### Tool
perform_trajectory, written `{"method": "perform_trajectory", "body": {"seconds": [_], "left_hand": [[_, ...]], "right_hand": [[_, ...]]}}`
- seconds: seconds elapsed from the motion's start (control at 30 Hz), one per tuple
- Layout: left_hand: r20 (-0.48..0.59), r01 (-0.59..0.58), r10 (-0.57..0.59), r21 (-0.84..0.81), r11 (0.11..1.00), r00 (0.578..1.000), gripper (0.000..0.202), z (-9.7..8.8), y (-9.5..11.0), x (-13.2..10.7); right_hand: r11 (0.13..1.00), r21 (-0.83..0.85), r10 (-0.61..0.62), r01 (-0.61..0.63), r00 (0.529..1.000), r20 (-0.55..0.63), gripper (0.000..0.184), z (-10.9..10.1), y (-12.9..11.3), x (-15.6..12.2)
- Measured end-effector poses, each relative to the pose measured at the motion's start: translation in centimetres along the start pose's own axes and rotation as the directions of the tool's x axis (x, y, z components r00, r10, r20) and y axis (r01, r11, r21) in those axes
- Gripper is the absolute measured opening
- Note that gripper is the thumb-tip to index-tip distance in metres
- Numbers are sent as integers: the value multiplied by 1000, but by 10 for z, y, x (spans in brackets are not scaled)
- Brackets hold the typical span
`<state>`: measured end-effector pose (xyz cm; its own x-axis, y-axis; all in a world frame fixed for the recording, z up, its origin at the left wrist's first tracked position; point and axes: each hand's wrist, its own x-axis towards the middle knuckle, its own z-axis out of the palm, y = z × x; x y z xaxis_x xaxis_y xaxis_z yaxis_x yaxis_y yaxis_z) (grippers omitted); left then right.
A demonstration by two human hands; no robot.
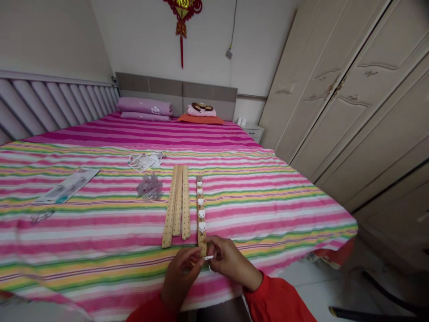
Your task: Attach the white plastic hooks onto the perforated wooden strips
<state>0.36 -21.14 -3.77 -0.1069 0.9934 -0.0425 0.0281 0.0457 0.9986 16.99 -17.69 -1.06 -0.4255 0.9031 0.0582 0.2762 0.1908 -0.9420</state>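
Observation:
A narrow wooden strip with holes [200, 237] lies on the striped bedspread, pointing away from me. Several white hooks [201, 214] sit in a row along it. At its near end, my right hand [229, 259] is closed around a small white hook [208, 257], with a thin wire-like part hanging below. My left hand [182, 270] is beside it, thumb and forefinger pinched close to that hook. What those left fingertips hold, if anything, is too small to make out. To the left lie wooden strips with holes [177, 205], side by side.
Left of the strips are a pile of small clear bags with metal bits [150, 187], white packets [144, 161], a long packaged card [69, 185] and some thin wire pieces [43, 215]. The bed's near edge [214, 300] runs below my hands; wardrobes [335, 103] stand right.

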Motion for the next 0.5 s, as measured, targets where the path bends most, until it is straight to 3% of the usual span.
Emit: {"method": "perform_trajectory", "body": {"seconds": [0.1,0.17,0.3,0.5], "left_hand": [[60,-48,44,72,996,997,17,4,10,-1],[50,-29,26,59,998,998,17,5,13,0],[34,126,-123,-85,988,992,27,4,10,2],[21,347,-359,-313,884,933,45,10,3,5]], "right_hand": [[999,49,2,-3,1000,10,49,2,-4,1],[984,169,49,-50,999,10,47,0,-7,2],[870,462,161,-171,985,61,45,-5,-8,0],[807,568,211,-159,977,-26,40,5,3,-1]]}}
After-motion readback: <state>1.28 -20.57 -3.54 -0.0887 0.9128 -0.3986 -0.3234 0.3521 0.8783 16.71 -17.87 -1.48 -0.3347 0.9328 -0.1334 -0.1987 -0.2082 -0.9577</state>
